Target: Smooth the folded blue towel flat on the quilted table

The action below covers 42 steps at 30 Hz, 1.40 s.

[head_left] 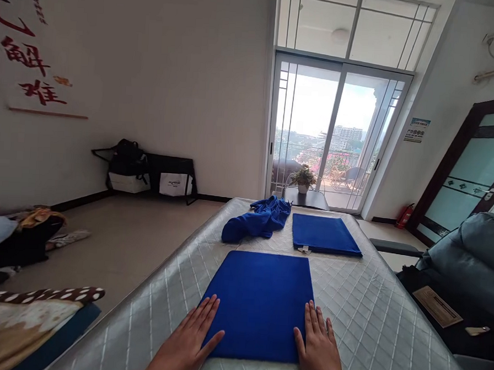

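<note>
A blue folded cloth (261, 304) lies flat and smooth on the quilted mattress (369, 302) in front of me. My left hand (193, 334) rests on its left edge, fingers stretched out. On the right edge lies my right hand (317, 340), also flat with the thumb spread inward. Behind it to the right is a second blue folded piece (326, 233), with a small white tag at its near edge. Left of that piece, a crumpled blue cloth (257, 221) sits in a loose heap.
A potted plant (303, 179) stands on a dark table beyond the mattress, before a glass sliding door. To the right is a dark sofa (474, 274) with a brown card on it. Patterned bedding (24, 328) is at the lower left; bags (127, 165) sit by the wall.
</note>
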{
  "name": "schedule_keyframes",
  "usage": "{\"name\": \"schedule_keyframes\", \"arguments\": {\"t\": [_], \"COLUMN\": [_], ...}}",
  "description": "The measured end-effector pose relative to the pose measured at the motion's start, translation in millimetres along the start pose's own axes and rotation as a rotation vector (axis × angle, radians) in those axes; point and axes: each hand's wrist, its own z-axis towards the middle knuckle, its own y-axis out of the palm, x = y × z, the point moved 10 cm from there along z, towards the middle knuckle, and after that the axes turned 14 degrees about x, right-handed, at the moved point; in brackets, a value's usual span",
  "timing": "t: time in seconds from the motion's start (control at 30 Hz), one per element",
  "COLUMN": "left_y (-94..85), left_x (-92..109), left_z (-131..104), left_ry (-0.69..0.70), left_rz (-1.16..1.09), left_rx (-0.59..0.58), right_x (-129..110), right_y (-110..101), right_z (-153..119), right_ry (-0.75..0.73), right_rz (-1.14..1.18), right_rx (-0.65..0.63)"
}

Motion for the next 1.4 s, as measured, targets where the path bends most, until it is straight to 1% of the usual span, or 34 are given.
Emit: {"name": "schedule_keyframes", "arguments": {"t": [0.03,0.1,0.23,0.3,0.37,0.43,0.5,0.57,0.67,0.73,0.8,0.83,0.87,0.9,0.97,1.03,1.07,1.1,1.13,1.17,1.2,1.27,1.33,1.4], "left_y": [-0.1,-0.8,-8.3,-10.5,-10.1,-8.6,-7.4,-8.0,-7.3,-4.7,-4.8,-6.1,-7.5,-7.7,-5.2,2.4,7.2,12.0,17.2,22.8,28.6,39.9,47.6,50.0], "left_x": [-5.4,-8.6,-2.0,0.6,1.4,1.0,0.0,-1.8,-8.0,-12.8,-8.1,1.2,16.4,37.4,90.4,146.3,170.8,190.8,206.2,216.6,222.4,221.5,206.9,180.6], "left_z": [-4.4,-9.3,-8.3,-6.6,-5.1,-4.3,-4.4,-4.9,-3.1,3.6,17.6,27.6,38.9,50.8,73.8,93.1,101.4,109.5,116.8,123.3,128.7,135.8,138.2,137.7], "left_ry": [-0.011,-0.02,0.004,0.014,0.009,-0.01,-0.026,-0.024,-0.011,-0.035,-0.062,-0.06,-0.039,0.004,0.122,0.244,0.294,0.327,0.349,0.358,0.358,0.343,0.317,0.277], "left_rz": [0.007,0.008,-0.011,-0.031,-0.044,-0.046,-0.043,-0.044,-0.056,-0.054,-0.045,-0.043,-0.05,-0.068,-0.127,-0.202,-0.23,-0.248,-0.259,-0.263,-0.262,-0.244,-0.212,-0.175], "left_rx": [-0.005,-0.008,0.044,0.056,0.047,0.033,0.024,0.032,0.012,-0.038,-0.064,-0.06,-0.049,-0.04,-0.026,-0.032,-0.033,-0.025,-0.017,-0.009,-0.005,-0.009,-0.013,-0.006], "right_x": [0.0,-0.1,-0.7,-3.7,-10.1,-19.0,-28.0,-29.3,-21.1,-11.5,-6.8,-5.3,-4.6,-4.1,-3.6,-3.4,-3.3,-3.4,-3.5,-3.3,-3.0,-1.5,-0.6,-0.5], "right_y": [0.5,0.9,-4.2,-12.9,-26.8,-41.5,-47.1,-41.5,-23.6,-10.3,-1.4,0.6,1.3,1.1,-0.2,-0.3,0.5,2.0,3.8,5.6,7.0,7.9,6.3,4.0], "right_z": [0.1,-0.4,-2.6,-1.5,4.7,16.4,31.2,46.0,61.6,65.8,66.7,66.5,66.2,65.8,65.4,65.2,65.2,65.0,64.9,64.8,64.7,64.9,65.4,65.7], "right_ry": [0.002,0.006,0.004,-0.009,-0.027,-0.047,-0.072,-0.056,-0.013,0.024,0.019,0.016,0.012,0.011,0.015,0.013,0.009,0.001,-0.009,-0.017,-0.021,-0.014,-0.001,0.013], "right_rz": [-0.004,-0.011,-0.056,-0.075,-0.07,-0.05,-0.037,-0.049,-0.055,-0.055,-0.038,-0.035,-0.035,-0.038,-0.045,-0.047,-0.048,-0.047,-0.043,-0.038,-0.032,-0.015,-0.003,0.006], "right_rx": [-0.005,-0.019,-0.037,-0.026,0.011,0.059,0.067,0.048,0.055,0.06,0.059,0.059,0.058,0.056,0.05,0.045,0.043,0.039,0.035,0.032,0.03,0.037,0.053,0.065]}}
